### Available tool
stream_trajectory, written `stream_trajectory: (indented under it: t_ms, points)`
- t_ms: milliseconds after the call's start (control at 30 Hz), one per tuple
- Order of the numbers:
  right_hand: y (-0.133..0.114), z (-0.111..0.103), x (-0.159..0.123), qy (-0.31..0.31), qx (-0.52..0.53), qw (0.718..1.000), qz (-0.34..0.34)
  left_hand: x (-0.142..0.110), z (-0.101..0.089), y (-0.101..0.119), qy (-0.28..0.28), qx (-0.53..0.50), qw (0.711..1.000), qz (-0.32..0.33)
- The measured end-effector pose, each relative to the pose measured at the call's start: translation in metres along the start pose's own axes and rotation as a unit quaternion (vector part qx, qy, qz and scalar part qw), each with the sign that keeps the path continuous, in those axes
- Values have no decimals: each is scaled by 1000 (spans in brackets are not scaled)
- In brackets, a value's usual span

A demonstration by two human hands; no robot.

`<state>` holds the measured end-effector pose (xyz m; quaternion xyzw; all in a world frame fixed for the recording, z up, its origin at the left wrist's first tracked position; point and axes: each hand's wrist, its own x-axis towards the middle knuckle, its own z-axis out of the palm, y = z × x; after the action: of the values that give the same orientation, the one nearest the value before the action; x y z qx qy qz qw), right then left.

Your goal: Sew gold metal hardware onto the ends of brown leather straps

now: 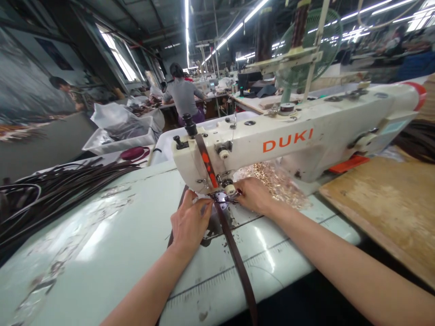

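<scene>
A white sewing machine (306, 131) stands on a pale green table (112, 240). A dark brown strap (238, 262) runs from the needle area toward the table's front edge. My left hand (190, 222) lies on the strap just left of the presser foot (220, 197), fingers curled and pressing down. My right hand (254, 194) pinches the strap's end at the presser foot from the right side. A bag of small gold metal fittings (278, 181) lies behind my right hand, under the machine arm.
A pile of dark straps (57, 190) covers the table's left side. A wooden board (387, 203) sits at right. White bins (118, 131) stand behind. A person in grey (183, 95) sits at a far table. A green fan (306, 45) stands behind the machine.
</scene>
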<state>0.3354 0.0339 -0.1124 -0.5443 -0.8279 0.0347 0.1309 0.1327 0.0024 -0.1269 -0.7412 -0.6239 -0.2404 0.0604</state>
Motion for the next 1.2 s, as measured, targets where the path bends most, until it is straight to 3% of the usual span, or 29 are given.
stream_trajectory:
  t_ms: [233, 800, 1033, 1200]
  points:
    - [-1, 4, 1, 23, -2, 999, 37, -1, -1, 1, 19, 33, 999, 17]
    - [0, 5, -1, 39, 53, 997, 36, -1, 1, 1, 26, 40, 999, 22]
    - [-10, 9, 8, 15, 124, 992, 13, 0, 3, 2, 16, 29, 999, 19]
    - [-17, 19, 16, 6, 122, 991, 59, 3, 8, 1, 7, 44, 999, 20]
